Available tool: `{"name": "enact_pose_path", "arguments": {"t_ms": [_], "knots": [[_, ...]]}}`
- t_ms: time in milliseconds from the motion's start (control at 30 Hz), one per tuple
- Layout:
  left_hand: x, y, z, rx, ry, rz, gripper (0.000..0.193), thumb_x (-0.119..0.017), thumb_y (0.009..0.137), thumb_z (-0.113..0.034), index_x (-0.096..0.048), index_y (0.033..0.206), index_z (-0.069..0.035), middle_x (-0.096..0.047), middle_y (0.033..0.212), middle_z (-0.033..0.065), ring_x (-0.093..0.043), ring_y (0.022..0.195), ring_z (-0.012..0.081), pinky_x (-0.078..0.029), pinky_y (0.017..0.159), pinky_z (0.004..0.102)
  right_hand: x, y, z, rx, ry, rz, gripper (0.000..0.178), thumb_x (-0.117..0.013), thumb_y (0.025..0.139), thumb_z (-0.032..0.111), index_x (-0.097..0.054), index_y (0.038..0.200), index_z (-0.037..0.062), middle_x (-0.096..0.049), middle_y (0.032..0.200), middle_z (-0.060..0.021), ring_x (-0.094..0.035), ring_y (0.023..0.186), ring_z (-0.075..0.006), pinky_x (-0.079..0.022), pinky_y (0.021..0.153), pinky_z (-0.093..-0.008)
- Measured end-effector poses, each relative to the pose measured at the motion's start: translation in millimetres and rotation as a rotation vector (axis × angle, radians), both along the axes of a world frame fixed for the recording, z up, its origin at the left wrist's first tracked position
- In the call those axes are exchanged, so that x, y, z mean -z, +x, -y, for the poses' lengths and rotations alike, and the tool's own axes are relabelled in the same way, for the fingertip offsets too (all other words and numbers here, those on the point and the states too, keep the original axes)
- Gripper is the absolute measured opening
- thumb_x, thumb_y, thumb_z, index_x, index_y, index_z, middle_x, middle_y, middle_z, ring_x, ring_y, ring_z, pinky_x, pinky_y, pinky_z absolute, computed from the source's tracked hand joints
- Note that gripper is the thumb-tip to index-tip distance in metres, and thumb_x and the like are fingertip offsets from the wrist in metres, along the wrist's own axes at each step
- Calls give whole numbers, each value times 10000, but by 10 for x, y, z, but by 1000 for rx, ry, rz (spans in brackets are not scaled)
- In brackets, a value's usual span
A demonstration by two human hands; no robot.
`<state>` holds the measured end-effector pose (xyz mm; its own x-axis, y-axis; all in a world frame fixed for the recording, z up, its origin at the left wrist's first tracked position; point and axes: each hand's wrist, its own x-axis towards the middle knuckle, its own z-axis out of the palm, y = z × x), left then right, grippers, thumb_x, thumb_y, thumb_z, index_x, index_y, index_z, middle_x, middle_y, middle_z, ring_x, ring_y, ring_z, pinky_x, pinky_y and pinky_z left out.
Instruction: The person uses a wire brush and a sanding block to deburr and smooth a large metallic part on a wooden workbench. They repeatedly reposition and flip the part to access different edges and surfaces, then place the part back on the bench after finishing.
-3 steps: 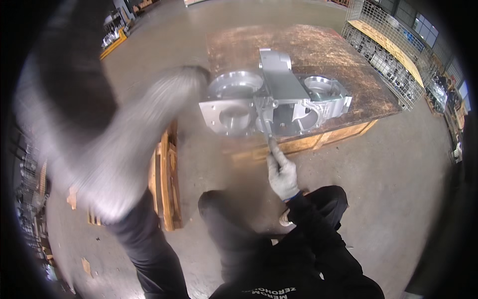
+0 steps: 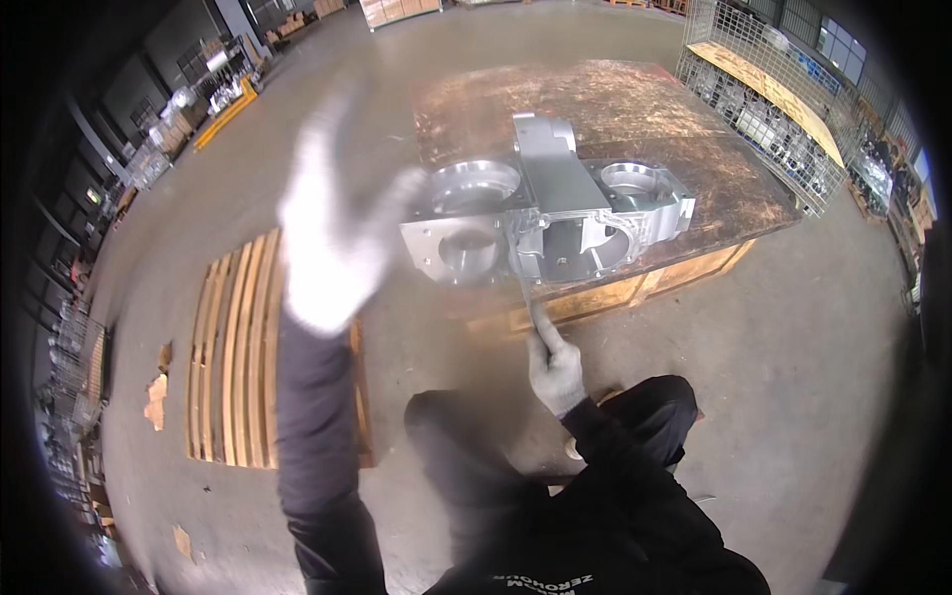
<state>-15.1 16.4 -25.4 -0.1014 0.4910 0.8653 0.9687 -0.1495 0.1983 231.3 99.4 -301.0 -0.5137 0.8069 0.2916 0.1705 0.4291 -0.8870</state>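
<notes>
Dim hall, motion-blurred left hand (image 2: 332, 238), fisheye-bent dark rim

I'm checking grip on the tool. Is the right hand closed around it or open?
Closed: the gloved right hand is fisted around a thin tool whose tip reaches the metal casting.

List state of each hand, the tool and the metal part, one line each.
left hand: gloved, raised, fingers spread, holding nothing, motion-blurred.
right hand: gloved, closed around the thin tool.
thin tool: gripped at its lower end, tip up against the casting's front edge.
metal casting: lying on the wooden platform, round bores open.
wooden platform: on the floor, top worn and stained.
wooden pallet: flat on the floor, bare.
</notes>
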Motion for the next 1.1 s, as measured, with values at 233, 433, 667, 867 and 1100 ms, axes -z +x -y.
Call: {"name": "enact_pose_path", "arguments": {"t_ms": [233, 433, 667, 867, 1100], "knots": [[1046, -143, -670, -220, -539, -103, 368, -682, 1019, -310, -673, 1268, -39, -712, 1218, 220, -633, 1214, 442, -495, 1042, 526, -117, 705, -39, -47, 153, 57, 498, -689, 1008, 101, -628, 1503, 105, -740, 1177, -247, -740, 1048, -394, -602, 863, -423], [1138, -217, -762, -301, -737, -2, 495, -761, 859, -343, -682, 1275, -88, -722, 1299, 136, -644, 1237, 352, -455, 1123, 465, -616, 314, -386, -78, 116, 136, 449, -665, 1054, 65, -620, 1501, 55, -731, 1234, -295, -773, 1106, -375, -611, 882, -364], [1125, -164, -769, -241, -556, 53, 339, -770, 906, -304, -767, 1211, -154, -744, 1257, 166, -708, 1109, 379, -549, 1004, 481, -93, 263, 36, -56, 16, 44, 492, -712, 1005, 78, -652, 1491, 116, -739, 1042, -308, -768, 947, -427, -603, 782, -377], [1120, -92, -780, -335, -606, 130, 329, -711, 981, -273, -770, 1278, -143, -753, 1228, 223, -706, 1167, 423, -567, 1016, 491, 92, 1025, 54, -41, -38, -31, 438, -670, 1057, 65, -645, 1494, 58, -789, 1229, -218, -776, 1092, -217, -592, 911, -335], [1341, 0, -693, -326, -597, 96, 391, -623, 1020, -428, -755, 1258, -147, -765, 1151, 198, -685, 1146, 402, -482, 1038, 496, -690, 1328, -761, -113, 236, -12, 513, -547, 1131, 68, -487, 1639, 91, -697, 981, -33, -664, 834, -98, -568, 746, -260]]}}
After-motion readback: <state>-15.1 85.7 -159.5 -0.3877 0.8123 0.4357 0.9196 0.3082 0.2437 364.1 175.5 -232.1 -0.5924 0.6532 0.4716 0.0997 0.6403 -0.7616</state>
